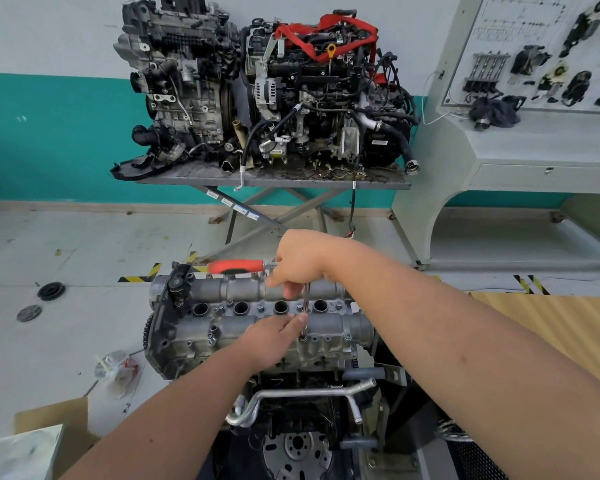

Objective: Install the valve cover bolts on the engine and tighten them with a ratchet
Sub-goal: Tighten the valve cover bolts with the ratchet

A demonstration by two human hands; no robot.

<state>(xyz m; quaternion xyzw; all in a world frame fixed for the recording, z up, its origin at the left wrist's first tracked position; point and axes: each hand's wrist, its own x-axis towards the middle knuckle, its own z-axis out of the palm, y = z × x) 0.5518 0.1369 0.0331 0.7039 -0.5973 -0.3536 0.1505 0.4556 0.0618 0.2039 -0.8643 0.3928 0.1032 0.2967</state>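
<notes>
The grey valve cover (243, 327) tops the engine in front of me, with several spark plug holes and bolts along it. A ratchet with a red handle (238, 266) points left; its long chrome extension (306, 306) stands upright on a bolt near the cover's front edge. My right hand (300, 259) grips the ratchet head at the top of the extension. My left hand (274, 336) steadies the lower part of the extension with its fingertips, just above the bolt.
Two other engines (264, 88) sit on a scissor table at the back. A grey training panel (534, 81) stands to the right, a wooden board (568, 327) beside me. Round parts (51, 291) and a plastic bag (116, 370) lie on the floor left; a cardboard box (49, 420) sits lower left.
</notes>
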